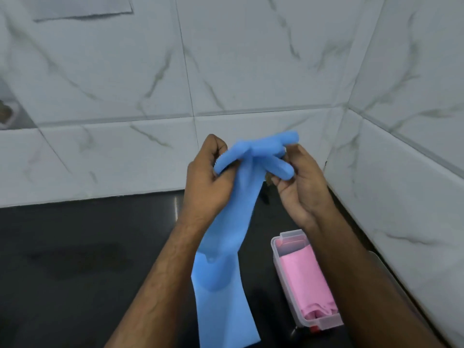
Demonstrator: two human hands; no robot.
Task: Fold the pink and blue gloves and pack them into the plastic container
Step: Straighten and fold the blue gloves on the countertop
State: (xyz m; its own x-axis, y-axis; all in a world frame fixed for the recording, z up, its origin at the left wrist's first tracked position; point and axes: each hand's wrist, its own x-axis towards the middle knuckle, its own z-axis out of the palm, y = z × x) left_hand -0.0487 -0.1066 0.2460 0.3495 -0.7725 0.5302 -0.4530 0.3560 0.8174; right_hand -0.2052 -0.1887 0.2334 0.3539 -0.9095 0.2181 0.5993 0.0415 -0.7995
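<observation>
A long blue glove [223,247] hangs in the air above the black counter, its finger end up and its cuff down. My left hand [208,182] grips the glove's finger end from the left. My right hand [298,187] pinches the blue fingers from the right. The folded pink glove [308,285] lies inside the clear plastic container [276,249], which stands on the counter under my right forearm. Part of the container is hidden by that forearm.
The black counter [75,259] runs to a white marble-tiled wall [226,59] behind and another on the right [414,146], forming a corner. A drain-like fitting [5,114] sits at the far left edge.
</observation>
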